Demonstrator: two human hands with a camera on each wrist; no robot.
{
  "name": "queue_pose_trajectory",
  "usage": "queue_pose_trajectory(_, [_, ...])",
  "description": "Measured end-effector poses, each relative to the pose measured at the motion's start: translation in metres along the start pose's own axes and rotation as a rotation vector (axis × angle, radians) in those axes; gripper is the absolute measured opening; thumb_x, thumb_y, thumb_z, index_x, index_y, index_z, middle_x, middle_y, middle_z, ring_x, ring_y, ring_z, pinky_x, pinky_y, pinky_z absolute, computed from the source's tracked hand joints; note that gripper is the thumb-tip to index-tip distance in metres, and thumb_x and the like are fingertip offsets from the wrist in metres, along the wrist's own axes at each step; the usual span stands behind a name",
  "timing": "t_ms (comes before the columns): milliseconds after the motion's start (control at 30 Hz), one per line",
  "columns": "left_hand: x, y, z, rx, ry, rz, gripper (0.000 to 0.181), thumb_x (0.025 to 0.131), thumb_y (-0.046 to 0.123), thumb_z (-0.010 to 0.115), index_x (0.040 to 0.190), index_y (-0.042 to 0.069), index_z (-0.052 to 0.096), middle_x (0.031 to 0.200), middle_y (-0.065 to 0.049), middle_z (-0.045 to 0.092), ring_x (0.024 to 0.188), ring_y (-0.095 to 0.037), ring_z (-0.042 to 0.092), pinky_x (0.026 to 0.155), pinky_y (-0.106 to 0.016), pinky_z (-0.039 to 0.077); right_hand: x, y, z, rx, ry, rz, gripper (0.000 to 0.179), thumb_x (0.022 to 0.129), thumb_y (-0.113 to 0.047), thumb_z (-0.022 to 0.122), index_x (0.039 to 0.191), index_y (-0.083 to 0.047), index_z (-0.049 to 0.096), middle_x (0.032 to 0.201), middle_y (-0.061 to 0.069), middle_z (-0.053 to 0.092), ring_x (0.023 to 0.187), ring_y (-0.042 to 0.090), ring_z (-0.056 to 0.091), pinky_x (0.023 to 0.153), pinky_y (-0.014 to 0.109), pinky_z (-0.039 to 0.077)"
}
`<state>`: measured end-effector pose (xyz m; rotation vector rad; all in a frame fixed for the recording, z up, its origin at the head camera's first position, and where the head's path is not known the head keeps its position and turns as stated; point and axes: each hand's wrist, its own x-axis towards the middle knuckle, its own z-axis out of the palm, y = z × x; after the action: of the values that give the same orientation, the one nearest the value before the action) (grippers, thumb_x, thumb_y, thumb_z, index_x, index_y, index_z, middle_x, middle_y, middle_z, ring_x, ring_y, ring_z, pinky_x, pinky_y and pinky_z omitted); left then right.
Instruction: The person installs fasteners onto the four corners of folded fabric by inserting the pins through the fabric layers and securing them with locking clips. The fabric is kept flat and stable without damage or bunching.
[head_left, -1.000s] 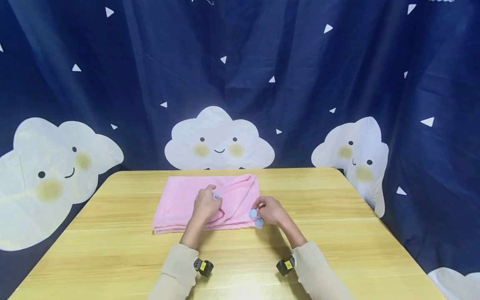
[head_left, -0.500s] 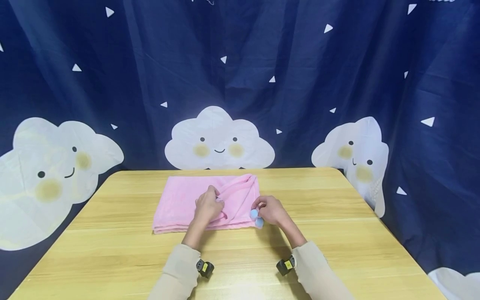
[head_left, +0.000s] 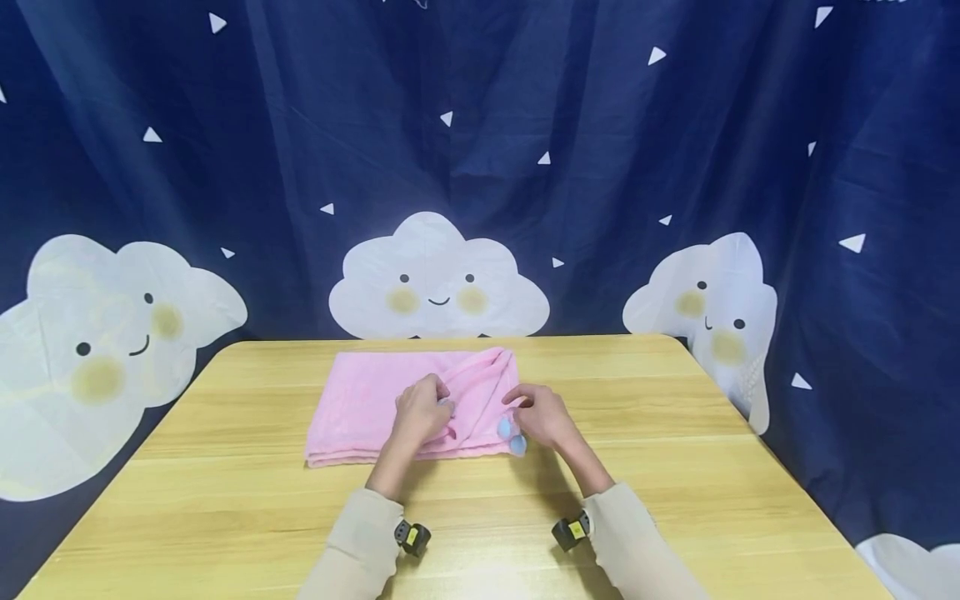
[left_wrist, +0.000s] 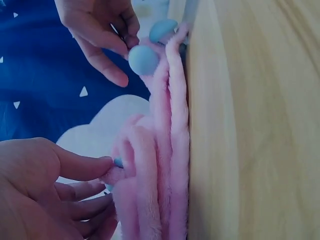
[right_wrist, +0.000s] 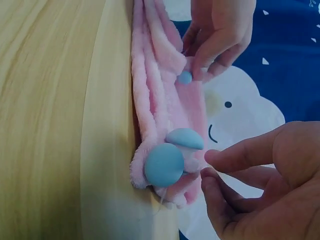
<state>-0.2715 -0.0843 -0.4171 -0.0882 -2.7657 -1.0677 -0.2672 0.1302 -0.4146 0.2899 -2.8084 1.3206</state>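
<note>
A folded pink fleece blanket (head_left: 375, 383) lies on the table, a loose flap drawn across its right part. Between thumb and fingers, my left hand (head_left: 422, 408) pinches a fold of the blanket; a small blue round-headed clip (right_wrist: 185, 76) shows right at those fingertips, mostly covered. Two larger blue, mushroom-shaped clips (right_wrist: 164, 166) sit at the near right corner. Beside them, my right hand (head_left: 542, 414) has its index finger extended. In the right wrist view, its thumb and index fingertips are a little off the clips with nothing between them.
The pale wooden table (head_left: 660, 467) reaches out on both sides of the blanket. A dark blue curtain (head_left: 480, 125) with white clouds hangs behind it. Each wrist wears a small black camera (head_left: 412, 538) at the beige sleeve.
My left hand has shifted slightly right with the pinched fold. My right hand's fingers have lifted from the corner clips and spread, with the index finger straightening.
</note>
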Motion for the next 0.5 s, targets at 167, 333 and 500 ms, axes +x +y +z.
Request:
queue_pose_trajectory(167, [-0.002,0.004,0.001,0.042,-0.056,0.003,0.034,0.080,0.009,0.078,0.112,0.000,0.071,0.105,-0.016,0.075,0.103,-0.036,0.062,0.092,-0.054,0.038,0.000,-0.001,-0.001,-0.003,0.022,0.002,0.029,0.080,0.001,0.063,0.106,-0.006,0.074,0.086,0.012,0.070,0.072,0.019,0.059,0.059,0.027,0.046])
queue_pose_trajectory(333, [-0.004,0.007,0.000,0.040,-0.052,0.010,0.032,0.078,0.008,0.077,0.109,0.003,0.073,0.103,-0.012,0.076,0.107,-0.036,0.062,0.094,-0.056,0.037,-0.001,-0.001,0.000,0.005,0.030,0.007,0.026,0.082,-0.003,0.065,0.106,-0.005,0.074,0.085,0.011,0.069,0.069,0.017,0.058,0.059,0.027,0.046])
queue_pose_trajectory(500, [-0.007,0.021,0.000,-0.085,-0.090,0.040,0.031,0.081,0.010,0.079,0.111,0.001,0.073,0.087,-0.008,0.075,0.080,-0.024,0.068,0.087,-0.044,0.050,0.001,-0.002,0.001,0.027,0.027,0.025,0.025,0.086,-0.005,0.060,0.106,-0.005,0.074,0.082,0.010,0.067,0.065,0.016,0.055,0.057,0.027,0.044])
